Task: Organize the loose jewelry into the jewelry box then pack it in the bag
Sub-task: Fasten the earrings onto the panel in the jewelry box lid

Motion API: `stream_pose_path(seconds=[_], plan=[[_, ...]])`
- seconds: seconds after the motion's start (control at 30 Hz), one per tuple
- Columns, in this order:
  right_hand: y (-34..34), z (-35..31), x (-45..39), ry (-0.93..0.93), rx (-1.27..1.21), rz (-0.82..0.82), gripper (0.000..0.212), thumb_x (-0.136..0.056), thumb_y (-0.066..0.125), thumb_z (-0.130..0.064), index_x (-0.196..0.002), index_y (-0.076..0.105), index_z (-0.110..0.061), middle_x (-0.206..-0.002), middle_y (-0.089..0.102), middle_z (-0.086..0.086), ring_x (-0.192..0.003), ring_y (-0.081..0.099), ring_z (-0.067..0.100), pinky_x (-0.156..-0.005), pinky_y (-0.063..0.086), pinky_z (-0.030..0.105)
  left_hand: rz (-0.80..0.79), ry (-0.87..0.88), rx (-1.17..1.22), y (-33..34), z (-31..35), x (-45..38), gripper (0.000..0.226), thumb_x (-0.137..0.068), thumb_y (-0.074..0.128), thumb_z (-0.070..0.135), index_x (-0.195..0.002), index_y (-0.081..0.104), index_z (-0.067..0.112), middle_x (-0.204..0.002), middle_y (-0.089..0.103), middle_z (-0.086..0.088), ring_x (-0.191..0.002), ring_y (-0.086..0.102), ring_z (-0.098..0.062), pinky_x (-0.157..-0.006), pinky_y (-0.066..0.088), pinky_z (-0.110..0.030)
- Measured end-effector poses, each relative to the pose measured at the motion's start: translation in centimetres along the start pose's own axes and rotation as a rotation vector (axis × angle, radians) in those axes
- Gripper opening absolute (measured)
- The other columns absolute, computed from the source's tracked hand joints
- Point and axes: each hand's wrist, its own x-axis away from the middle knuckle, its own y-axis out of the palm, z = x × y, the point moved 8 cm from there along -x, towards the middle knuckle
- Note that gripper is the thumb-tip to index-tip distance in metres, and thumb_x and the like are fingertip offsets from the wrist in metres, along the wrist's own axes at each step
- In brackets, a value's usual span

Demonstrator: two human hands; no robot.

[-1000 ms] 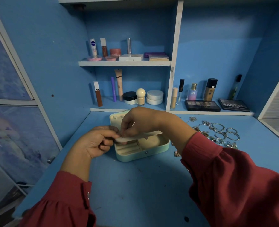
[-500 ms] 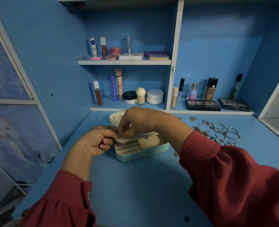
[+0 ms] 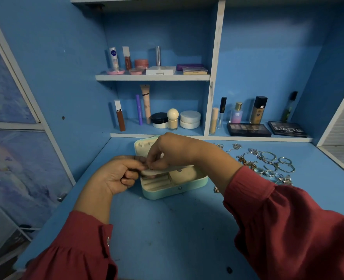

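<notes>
The jewelry box (image 3: pixel 174 182) sits open toward the back of the desk (image 3: pixel 167 229), left of its middle, with its lid (image 3: pixel 145 145) standing up behind and its clasp side facing the person, so the compartments are reachable from the near side. Both hands meet over the box's left end: the left hand (image 3: pixel 116 174) has its fingers curled, thumb and forefinger pinching the left tip of a pale flat flap (image 3: pixel 163 170) that lies across the top of the box, probably to keep it steady and lifted clear of the compartments. The right hand (image 3: pixel 171 150) comes in from above, its fingertips (image 3: pixel 152 165) pinched together right at that same tip; it seems to be fixing some small piece onto the flap, but whatever it grasps is too small to make out. The loose jewelry (image 3: pixel 268 162), rings, bangles and chains, lies in a scatter toward the back right of the desk, well apart from the box, so sorting looks barely begun. No bag is in view. The near half of the desk is bare, giving the forearms room to rest and swing, and the path from the scatter to the box runs open along the surface. Behind, the shelf edge (image 3: pixel 207 136) with its bottles and palettes stands just beyond the lid, leaving little room to push the box back
</notes>
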Motion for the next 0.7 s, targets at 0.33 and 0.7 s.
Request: stream_pose_path(seconds=[0.33,0.7], plan=[[0.3,0.5,0.0,-0.030,-0.055,0.024,0.015,-0.091,0.059,-0.020,-0.097,0.072,-0.014,-0.095,0.070,-0.002,-0.057,0.054,0.001,-0.048,0.039,0.005,-0.014,0.027,-0.025,0.0,0.4,0.2,0.016,-0.076,0.054,-0.008,-0.075,0.060,0.008,-0.060,0.060,-0.012,-0.029,0.024,-0.001,-0.030,0.015,-0.009],[-3.7,11.7,8.2,0.218,-0.447,0.392,0.009,-0.090,0.065,-0.029,-0.094,0.073,-0.028,-0.090,0.072,-0.007,-0.084,0.064,0.002,-0.075,0.050,0.017,0.027,0.167,0.103,-0.2,1.7,0.1,0.015,-0.093,0.052,0.020,-0.093,0.061,0.009,-0.080,0.072,-0.015,-0.042,0.040,-0.007,-0.035,0.026,-0.015]])
